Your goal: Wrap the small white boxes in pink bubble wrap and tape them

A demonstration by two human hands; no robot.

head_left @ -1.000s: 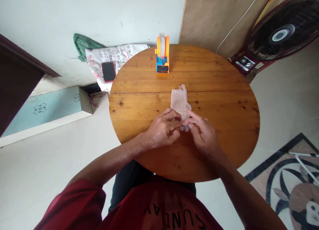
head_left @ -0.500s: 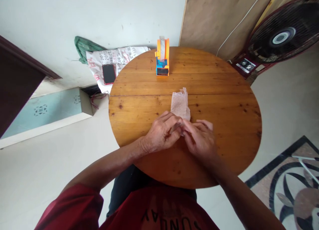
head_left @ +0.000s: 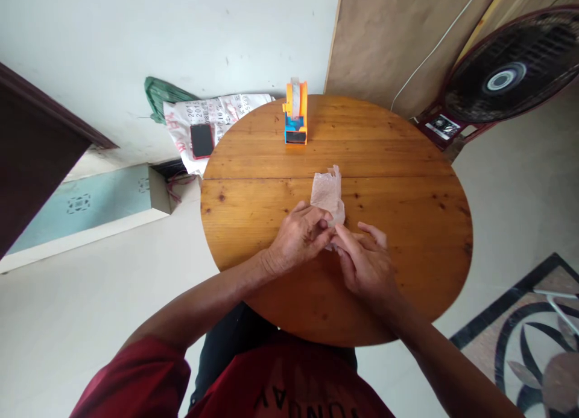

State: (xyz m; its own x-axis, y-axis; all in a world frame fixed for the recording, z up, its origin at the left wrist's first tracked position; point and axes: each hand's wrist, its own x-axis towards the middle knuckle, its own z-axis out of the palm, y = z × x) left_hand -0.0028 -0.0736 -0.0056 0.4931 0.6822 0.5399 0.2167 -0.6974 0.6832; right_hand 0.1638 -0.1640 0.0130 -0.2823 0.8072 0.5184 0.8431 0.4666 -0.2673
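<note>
A translucent, pale pinkish wrap (head_left: 326,190) lies near the middle of the round wooden table (head_left: 271,158), its near end running under my fingers. My left hand (head_left: 296,237) is closed in a pinch at that near end, thumb against fingers. From the right, my right hand (head_left: 367,255) meets it, thumb and index finger bent in at the wrap's near edge and the outer fingers lifted. Both hands' fingertips nearly touch. What lies between them is small and partly hidden.
An orange and blue tape dispenser (head_left: 296,113) stands at the table's far edge. Beyond the far left edge, a phone (head_left: 201,140) rests on printed white sheeting (head_left: 230,107) beside a green bag (head_left: 165,95). A fan (head_left: 506,77) stands at the far right.
The right thumb and index finger have shifted slightly at the wrap's near end, and the left fingers have moved a little. The whole view has tilted, so the table appears slightly lower.
</note>
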